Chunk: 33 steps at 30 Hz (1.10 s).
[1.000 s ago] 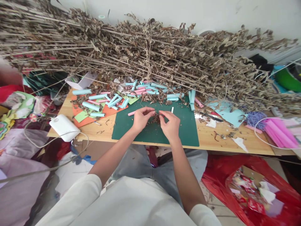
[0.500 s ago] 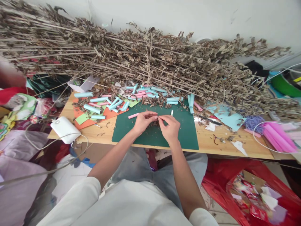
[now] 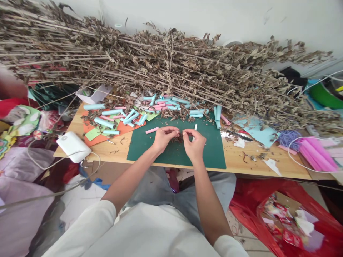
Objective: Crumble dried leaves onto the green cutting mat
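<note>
My left hand [image 3: 163,140] is over the green cutting mat [image 3: 144,151], thumb and forefinger pinched together. Opposite it, a small gap away, my right hand [image 3: 194,146] also has its thumb and fingertips closed in a pinch. Whatever either pinch holds is too small to make out. Crumbled dried leaves [image 3: 177,138] lie on the mat between and beneath the fingertips. A pink paper tube [image 3: 152,130] rests left of my left hand, and a thin white stick [image 3: 195,127] pokes out behind my right hand.
A large bundle of dried leafy stalks [image 3: 171,67] spans the table's back. Several blue paper tubes [image 3: 104,123] and pink ones lie before it. On the left is a white power bank [image 3: 73,146] with a cable. A red bag [image 3: 249,207] of scraps stands lower right.
My hands have come slightly apart; the fingertips were almost meeting before, and my right hand has shifted a little to the right. The view has shifted slightly.
</note>
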### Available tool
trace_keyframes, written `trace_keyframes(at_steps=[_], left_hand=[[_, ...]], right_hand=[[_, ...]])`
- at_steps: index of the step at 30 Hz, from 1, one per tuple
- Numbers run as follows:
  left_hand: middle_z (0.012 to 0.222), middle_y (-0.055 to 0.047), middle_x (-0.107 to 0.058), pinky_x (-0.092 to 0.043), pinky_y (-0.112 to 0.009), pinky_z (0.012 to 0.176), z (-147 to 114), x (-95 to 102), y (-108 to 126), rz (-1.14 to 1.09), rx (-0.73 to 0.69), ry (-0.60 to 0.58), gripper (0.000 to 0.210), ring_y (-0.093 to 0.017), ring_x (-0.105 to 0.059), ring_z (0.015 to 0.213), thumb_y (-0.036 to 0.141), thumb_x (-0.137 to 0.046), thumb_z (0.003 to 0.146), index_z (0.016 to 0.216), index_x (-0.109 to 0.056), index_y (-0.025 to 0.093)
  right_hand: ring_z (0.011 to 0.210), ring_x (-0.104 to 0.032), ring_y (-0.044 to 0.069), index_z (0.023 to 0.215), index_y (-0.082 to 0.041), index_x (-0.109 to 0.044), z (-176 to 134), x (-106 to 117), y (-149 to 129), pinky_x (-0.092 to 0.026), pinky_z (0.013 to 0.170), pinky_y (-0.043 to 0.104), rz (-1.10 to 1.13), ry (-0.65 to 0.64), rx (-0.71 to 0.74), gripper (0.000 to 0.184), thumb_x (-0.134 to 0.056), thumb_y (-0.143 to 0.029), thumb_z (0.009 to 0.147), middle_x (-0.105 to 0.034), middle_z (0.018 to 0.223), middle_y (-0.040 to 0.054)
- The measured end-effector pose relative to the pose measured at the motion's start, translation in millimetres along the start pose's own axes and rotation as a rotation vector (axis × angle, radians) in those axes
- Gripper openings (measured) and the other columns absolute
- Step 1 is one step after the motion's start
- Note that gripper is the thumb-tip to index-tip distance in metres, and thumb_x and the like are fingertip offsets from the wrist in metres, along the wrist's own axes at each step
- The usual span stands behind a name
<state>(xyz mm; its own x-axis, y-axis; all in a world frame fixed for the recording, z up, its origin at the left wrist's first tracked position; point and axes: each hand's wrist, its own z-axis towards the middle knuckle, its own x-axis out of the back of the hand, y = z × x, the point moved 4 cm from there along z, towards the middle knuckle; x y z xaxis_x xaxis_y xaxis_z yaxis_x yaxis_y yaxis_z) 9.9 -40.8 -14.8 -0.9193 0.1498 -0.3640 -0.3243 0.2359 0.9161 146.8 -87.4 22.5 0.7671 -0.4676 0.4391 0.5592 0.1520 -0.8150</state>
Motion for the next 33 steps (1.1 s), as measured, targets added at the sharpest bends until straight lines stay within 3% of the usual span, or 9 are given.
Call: trace_keyframes(at_steps=[4,9,15,23,30,33], left_hand=[[0.079,-0.005,-0.075,-0.060,-0.033,0.078,-0.3,6.6,0.1,-0.004,0.022,0.035,0.037,-0.015,-0.070,0.069,0.037,-0.087,0.059,0.085,-0.075,0.014],[0.085,-0.007,-0.076,-0.060,-0.039,0.086,-0.4,9.7,1.4,0.046,-0.001,0.036,0.041,-0.018,-0.072,0.077,0.037,-0.085,0.062,0.093,-0.074,0.013],[0.074,-0.003,-0.072,-0.060,-0.033,0.077,0.9,7.5,2.3,0.093,-0.033,-0.015,0.036,-0.015,-0.069,0.070,0.037,-0.084,0.063,0.085,-0.069,0.013],[0.076,-0.004,-0.072,-0.057,-0.029,0.071,-1.9,3.1,7.2,0.181,-0.067,-0.104,0.030,-0.014,-0.067,0.068,0.037,-0.079,0.070,0.085,-0.069,0.013],[0.077,-0.003,-0.072,-0.052,-0.024,0.065,-9.2,-2.6,17.4,0.520,-0.247,-0.110,0.014,-0.012,-0.065,0.066,0.027,-0.065,0.081,0.086,-0.070,0.015],[0.072,-0.003,-0.070,-0.050,-0.023,0.061,-6.6,-1.0,18.8,0.471,-0.215,-0.094,0.016,-0.012,-0.063,0.061,0.029,-0.067,0.080,0.085,-0.069,0.014]], right_hand=[[0.074,-0.069,0.019,0.083,-0.021,-0.073,0.5,0.3,5.4,-0.054,0.074,0.032,-0.044,-0.006,0.039,0.015,-0.060,-0.027,0.086,-0.075,0.082,0.0045],[0.083,-0.070,0.021,0.088,-0.021,-0.073,1.8,-2.5,6.6,-0.055,0.081,0.035,-0.101,-0.110,0.118,0.014,-0.060,-0.020,0.084,-0.076,0.089,0.0053],[0.086,-0.069,0.019,0.101,-0.022,-0.073,3.9,-0.2,-2.8,-0.055,0.084,0.035,-0.047,-0.150,0.164,0.018,-0.062,-0.025,0.086,-0.074,0.098,0.0062],[0.083,-0.069,0.019,0.085,-0.022,-0.073,5.8,-2.0,-1.9,-0.054,0.079,0.034,-0.053,-0.149,0.179,0.016,-0.058,-0.027,0.090,-0.074,0.088,0.0048],[0.083,-0.064,0.021,0.084,-0.019,-0.067,0.4,-6.5,-5.4,-0.051,0.079,0.034,-0.168,-0.122,0.209,0.016,-0.053,-0.021,0.090,-0.069,0.084,0.0071],[0.079,-0.063,0.020,0.082,-0.019,-0.066,1.0,-5.5,-6.0,-0.050,0.075,0.032,-0.137,-0.104,0.150,0.013,-0.053,-0.018,0.087,-0.068,0.080,0.0053]])
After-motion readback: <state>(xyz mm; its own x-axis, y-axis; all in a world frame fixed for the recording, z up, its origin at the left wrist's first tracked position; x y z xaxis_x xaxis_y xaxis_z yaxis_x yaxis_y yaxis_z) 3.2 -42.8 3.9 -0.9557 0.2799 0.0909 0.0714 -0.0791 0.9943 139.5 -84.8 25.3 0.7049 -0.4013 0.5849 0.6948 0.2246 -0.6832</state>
